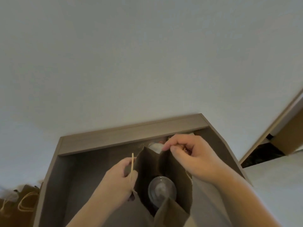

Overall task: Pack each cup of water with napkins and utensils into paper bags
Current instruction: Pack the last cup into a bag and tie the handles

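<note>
Left hand (119,176) and right hand (190,156) pinch the bag (147,169) open, cup (162,190) between grips; napkins, utensils likely next.

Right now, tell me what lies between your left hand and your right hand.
In the head view, the open paper bag fills the gap between the left hand and the right hand, with a lidded cup inside it.

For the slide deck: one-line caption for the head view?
Left hand and right hand hold open a paper bag with a lidded cup inside.
</note>
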